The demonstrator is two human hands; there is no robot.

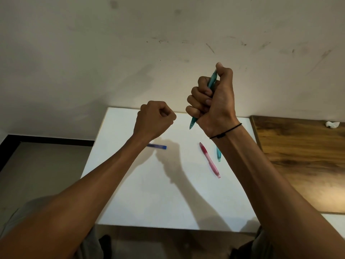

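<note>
My right hand (212,98) is raised above the white table (149,193) and grips a teal pen (193,122) in a fist, thumb on its top end, tip pointing down. My left hand (155,118) is curled into a fist above the table's far left part and holds nothing that I can see. On the table lie a pink pen (210,160), a second teal pen (218,155) partly hidden by my right forearm, and a blue pen (158,146) partly hidden by my left wrist.
A wooden surface (302,161) adjoins the table on the right, with a crumpled white scrap (332,124) at its far edge. A scuffed white wall (168,43) stands behind. Grey floor (43,169) lies to the left.
</note>
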